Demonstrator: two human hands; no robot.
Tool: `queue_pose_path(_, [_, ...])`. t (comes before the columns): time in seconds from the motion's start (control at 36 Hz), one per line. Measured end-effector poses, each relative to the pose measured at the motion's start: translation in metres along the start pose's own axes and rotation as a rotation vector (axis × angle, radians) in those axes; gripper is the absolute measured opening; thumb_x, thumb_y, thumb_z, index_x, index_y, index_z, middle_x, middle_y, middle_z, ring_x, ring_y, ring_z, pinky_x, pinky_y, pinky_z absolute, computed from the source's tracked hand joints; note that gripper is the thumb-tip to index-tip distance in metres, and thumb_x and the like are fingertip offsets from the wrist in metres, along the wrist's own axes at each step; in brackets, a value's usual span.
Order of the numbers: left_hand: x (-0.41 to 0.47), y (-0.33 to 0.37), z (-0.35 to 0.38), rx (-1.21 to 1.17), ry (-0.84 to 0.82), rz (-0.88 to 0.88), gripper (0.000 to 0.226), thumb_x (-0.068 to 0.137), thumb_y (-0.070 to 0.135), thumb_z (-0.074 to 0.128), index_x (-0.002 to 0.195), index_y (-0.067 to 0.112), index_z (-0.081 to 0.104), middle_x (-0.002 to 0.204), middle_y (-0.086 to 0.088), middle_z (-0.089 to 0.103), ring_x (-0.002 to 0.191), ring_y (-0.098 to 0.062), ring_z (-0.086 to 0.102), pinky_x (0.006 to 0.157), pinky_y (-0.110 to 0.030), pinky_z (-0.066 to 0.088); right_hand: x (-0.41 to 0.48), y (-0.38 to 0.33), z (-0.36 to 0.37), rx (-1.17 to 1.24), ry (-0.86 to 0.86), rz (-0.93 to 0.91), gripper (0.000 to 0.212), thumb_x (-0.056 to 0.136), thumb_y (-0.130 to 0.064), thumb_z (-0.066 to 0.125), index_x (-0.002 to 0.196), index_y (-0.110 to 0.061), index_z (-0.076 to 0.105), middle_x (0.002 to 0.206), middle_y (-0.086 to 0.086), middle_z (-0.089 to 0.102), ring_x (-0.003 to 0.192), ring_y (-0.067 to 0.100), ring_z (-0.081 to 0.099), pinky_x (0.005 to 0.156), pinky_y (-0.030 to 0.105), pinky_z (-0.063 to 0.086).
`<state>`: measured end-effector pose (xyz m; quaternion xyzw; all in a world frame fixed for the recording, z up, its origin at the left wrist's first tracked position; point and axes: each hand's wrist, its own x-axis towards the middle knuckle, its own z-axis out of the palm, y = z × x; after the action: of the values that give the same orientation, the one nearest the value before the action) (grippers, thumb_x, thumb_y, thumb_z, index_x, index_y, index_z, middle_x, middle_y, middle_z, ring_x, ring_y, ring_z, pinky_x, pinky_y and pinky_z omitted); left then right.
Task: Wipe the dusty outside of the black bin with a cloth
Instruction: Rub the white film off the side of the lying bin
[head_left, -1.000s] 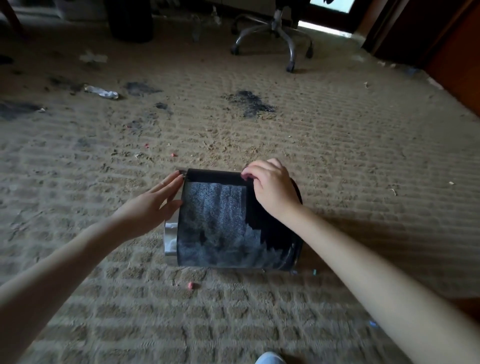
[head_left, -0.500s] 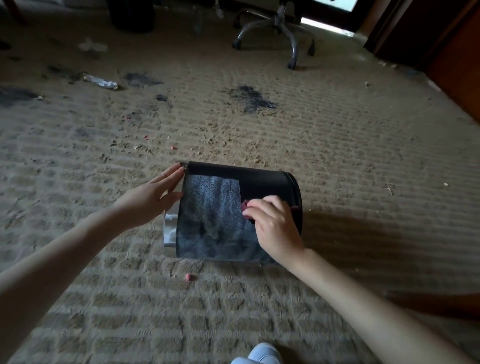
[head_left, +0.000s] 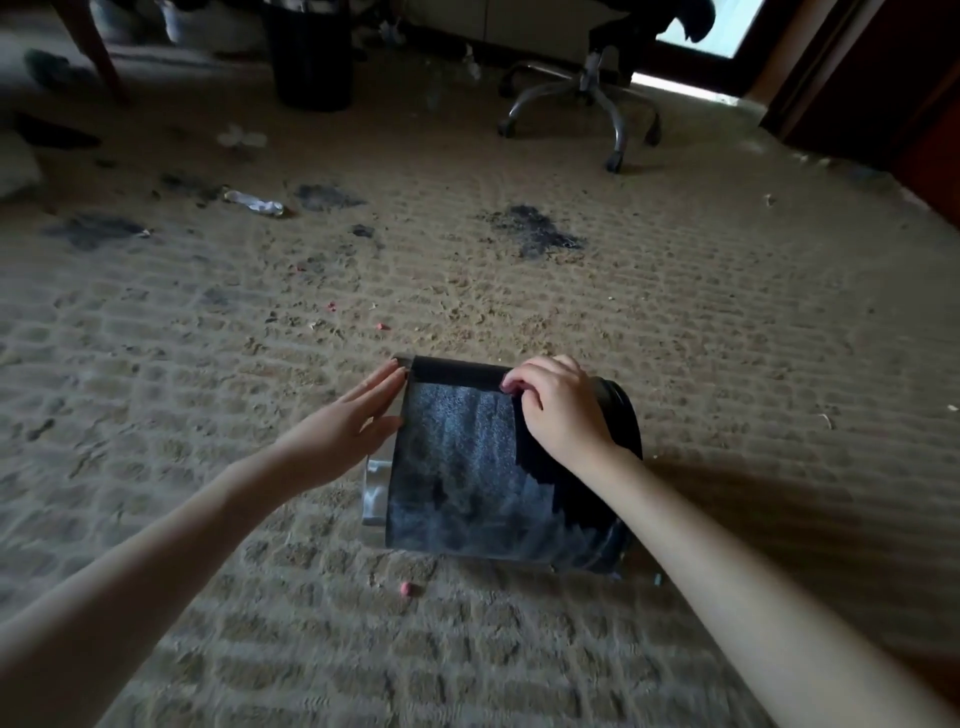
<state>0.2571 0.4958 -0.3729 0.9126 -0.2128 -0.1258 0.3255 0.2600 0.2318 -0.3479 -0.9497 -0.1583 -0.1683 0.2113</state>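
Note:
The black bin (head_left: 467, 467) lies on its side on the carpet, its silver rim to the left. Grey dust covers the middle of its upper side; the far strip and the right part look clean and black. My left hand (head_left: 343, 431) presses flat against the rim end with straight fingers. At the bin's far upper edge my right hand (head_left: 561, 410) lies curled over a small pinkish cloth (head_left: 508, 386). Only a sliver of the cloth shows at the fingertips.
The beige carpet carries dark stains (head_left: 535, 231), a crumpled wrapper (head_left: 257, 203) and pink crumbs (head_left: 406, 588). An office chair base (head_left: 587, 104) and a second black bin (head_left: 311, 57) stand at the back. Dark wooden furniture (head_left: 883, 93) borders the right.
My right hand wiped down toward me across the bin's side, then returned to the far upper edge. The clean black area on the right has grown. My left hand stayed at the rim.

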Motion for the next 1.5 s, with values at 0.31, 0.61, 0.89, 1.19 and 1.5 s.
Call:
queue_pose_path(0.31, [0.001,-0.001,-0.003,-0.025,0.006,0.015,0.060,0.095,0.035,0.042,0.147,0.037,0.012,0.151,0.028,-0.001,0.139,0.000,0.012,0.115,-0.036,0.024,-0.049,-0.003,-0.008,-0.094,0.075,-0.227,0.030,0.078,0.005,0.045,0.083,-0.006,0.072,0.087,0.005,0.068,0.081,0.027,0.056,0.069,0.041,0.050])
queue_pose_path(0.61, [0.000,0.002,-0.002,-0.036,0.005,0.012,0.060,0.097,0.030,0.043,0.146,0.035,0.010,0.152,0.022,-0.002,0.136,0.001,0.013,0.114,-0.028,0.021,-0.045,-0.006,-0.034,-0.023,-0.087,-0.324,0.030,0.079,0.000,0.044,0.080,-0.012,0.071,0.088,-0.003,0.068,0.084,0.020,0.055,0.073,0.033,0.046])
queue_pose_path(0.89, [0.001,-0.003,-0.002,-0.025,-0.020,0.009,0.061,0.096,0.033,0.041,0.147,0.036,0.008,0.152,0.025,-0.004,0.140,-0.001,0.009,0.116,-0.035,0.021,0.009,-0.007,0.002,0.078,-0.138,-0.060,0.033,0.075,0.011,0.049,0.084,-0.012,0.072,0.091,0.000,0.070,0.084,0.024,0.055,0.082,0.027,0.041])
queue_pose_path(1.19, [-0.002,-0.003,-0.002,-0.040,-0.017,0.034,0.061,0.095,0.034,0.040,0.147,0.035,0.009,0.153,0.025,-0.003,0.141,-0.003,0.008,0.115,-0.039,0.024,-0.049,-0.009,-0.015,0.062,-0.079,-0.253,0.030,0.081,0.002,0.044,0.077,-0.009,0.072,0.085,0.003,0.069,0.084,0.024,0.057,0.073,0.041,0.049])
queue_pose_path(1.5, [-0.001,-0.001,0.003,-0.087,0.018,0.010,0.060,0.097,0.025,0.043,0.148,0.031,0.012,0.154,0.021,-0.001,0.141,0.000,0.003,0.117,-0.032,0.017,-0.052,-0.012,-0.030,0.165,-0.176,-0.246,0.035,0.080,-0.006,0.038,0.076,-0.011,0.072,0.086,0.000,0.070,0.084,0.017,0.055,0.079,0.029,0.045])
